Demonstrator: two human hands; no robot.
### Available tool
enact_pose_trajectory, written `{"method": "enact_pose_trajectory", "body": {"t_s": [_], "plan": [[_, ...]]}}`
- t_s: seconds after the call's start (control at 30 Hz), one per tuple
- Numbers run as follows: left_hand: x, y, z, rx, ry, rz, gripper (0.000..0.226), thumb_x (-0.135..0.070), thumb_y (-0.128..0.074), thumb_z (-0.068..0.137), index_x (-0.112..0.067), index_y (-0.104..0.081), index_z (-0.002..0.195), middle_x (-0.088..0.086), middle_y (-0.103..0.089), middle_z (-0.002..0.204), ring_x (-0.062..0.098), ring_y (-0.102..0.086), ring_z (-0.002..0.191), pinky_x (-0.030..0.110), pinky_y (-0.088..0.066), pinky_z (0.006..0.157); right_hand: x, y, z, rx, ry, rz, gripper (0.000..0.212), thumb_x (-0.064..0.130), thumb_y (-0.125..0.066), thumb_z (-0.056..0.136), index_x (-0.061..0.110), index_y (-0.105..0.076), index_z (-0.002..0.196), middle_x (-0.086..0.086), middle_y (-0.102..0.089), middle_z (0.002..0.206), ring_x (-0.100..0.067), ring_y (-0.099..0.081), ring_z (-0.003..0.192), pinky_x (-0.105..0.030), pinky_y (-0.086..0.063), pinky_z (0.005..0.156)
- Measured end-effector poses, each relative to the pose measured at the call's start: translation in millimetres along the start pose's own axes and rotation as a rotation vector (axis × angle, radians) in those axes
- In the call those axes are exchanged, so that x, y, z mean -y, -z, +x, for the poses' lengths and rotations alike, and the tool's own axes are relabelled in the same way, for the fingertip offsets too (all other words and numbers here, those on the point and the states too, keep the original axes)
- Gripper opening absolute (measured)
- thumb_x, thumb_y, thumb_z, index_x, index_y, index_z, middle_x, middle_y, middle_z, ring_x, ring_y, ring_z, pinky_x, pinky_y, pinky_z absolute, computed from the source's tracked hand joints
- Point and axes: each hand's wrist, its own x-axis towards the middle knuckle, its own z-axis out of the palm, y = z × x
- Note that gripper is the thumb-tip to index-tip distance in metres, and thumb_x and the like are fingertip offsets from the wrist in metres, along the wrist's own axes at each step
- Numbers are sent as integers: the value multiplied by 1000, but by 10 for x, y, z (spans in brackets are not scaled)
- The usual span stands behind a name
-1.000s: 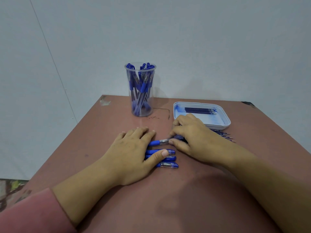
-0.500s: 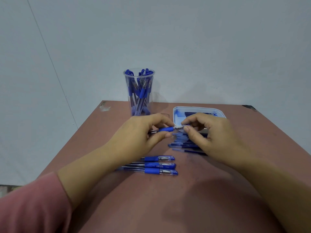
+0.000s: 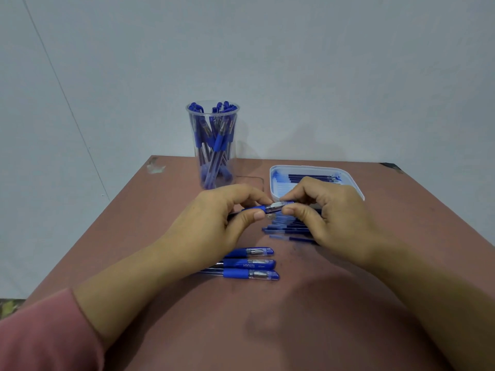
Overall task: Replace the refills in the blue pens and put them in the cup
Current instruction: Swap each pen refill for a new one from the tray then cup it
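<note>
I see my left hand (image 3: 214, 226) and right hand (image 3: 332, 215) both pinching one blue pen (image 3: 270, 208) above the counter (image 3: 348, 317), near the cup (image 3: 213, 145).

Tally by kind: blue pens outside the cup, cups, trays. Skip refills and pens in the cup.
Blue plastic pens lying loose: 3
Blue plastic pen held up: 1
Clear plastic cup: 1
White rectangular tray: 1
Total: 6

Left grip (image 3: 209, 223) and right grip (image 3: 334, 212) lifted 1 pen (image 3: 272, 208) off table (image 3: 294, 330).
</note>
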Motion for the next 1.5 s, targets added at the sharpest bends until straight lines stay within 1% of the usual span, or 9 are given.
{"method": "enact_pose_trajectory", "body": {"t_s": [0.23, 0.4, 0.53, 0.7, 0.83, 1.07, 1.17, 1.33, 1.5], "plan": [[3, 31, -8, 53, -6, -59, 21, -27, -62, 93, -46, -66, 100, -3, -58, 63, 6, -44, 49, 14, -36, 52, 22, 43, -37, -1, 58, -30, 5, 27, -61, 85, 25, -66, 86, 8, -63, 74, -12, -59, 71, -20, -44, 62], [51, 97, -41, 49, -3, -73, 27, -25, -59, 93, -44, -67, 109, -24, -71, 92, -5, -66, 86, 6, -44, 76, -124, 193, -18, -32, -17, -80, 3, 17, -68, 86, 20, -67, 87, 19, -65, 79, 2, -60, 82, -6, -42, 70], [128, 105, 0, 22, -113, 86, 26, -39, -63, 90, -36, -70, 116, -25, -69, 100, -7, -64, 90, 13, -48, 78, -139, 284, -7, 119, -78, -44, 19, 14, -73, 82, 30, -63, 81, 14, -67, 77, -2, -62, 79, -7, -43, 69], [187, 157, 24, 28, -186, 178, 32, -40, -62, 90, -35, -66, 122, -24, -66, 95, -4, -62, 84, 10, -46, 73, -119, 350, -81, 321, -106, -98, 8, 34, -74, 81, 36, -67, 85, 18, -66, 86, -4, -62, 85, -17, -47, 73], [223, 200, 26, 1, -220, 245, 31, -32, -62, 92, -27, -67, 122, -17, -68, 95, -6, -60, 83, 7, -43, 75, -40, 387, -112, 427, -134, -123, 10, 33, -76, 77, 36, -67, 80, 18, -63, 82, 0, -60, 82, -9, -40, 67], [253, 214, 28, 14, -235, 292, 37, -46, -52, 92, -32, -67, 122, -22, -66, 96, -18, -51, 80, 3, -39, 75, 38, 324, -117, 576, -109, -187, 11, 34, -74, 77, 33, -64, 81, 27, -58, 88, 2, -56, 81, -9, -41, 67], [237, 196, 17, 9, -239, 290, 36, -47, -52, 91, -34, -66, 121, -24, -66, 97, -13, -54, 81, 4, -39, 72, 40, 304, -117, 489, -87, -121, 16, 40, -75, 74, 32, -65, 83, 19, -63, 84, -2, -61, 82, -12, -45, 68], [190, 150, 1, 22, -249, 238, 36, -50, -53, 90, -36, -67, 120, -28, -64, 93, -12, -56, 78, 8, -45, 69, 53, 103, -75, 101, 13, 7, 16, 45, -68, 78, 40, -59, 90, 17, -62, 87, -10, -58, 78, -14, -45, 66], [150, 119, -11, 4, -238, 143, 37, -50, -56, 89, -32, -68, 119, -21, -70, 99, -8, -64, 87, 17, -52, 73, 69, -47, -23, 27, 72, 11, 10, 33, -68, 86, 28, -71, 94, 20, -65, 79, -3, -60, 75, -10, -45, 65]]}}
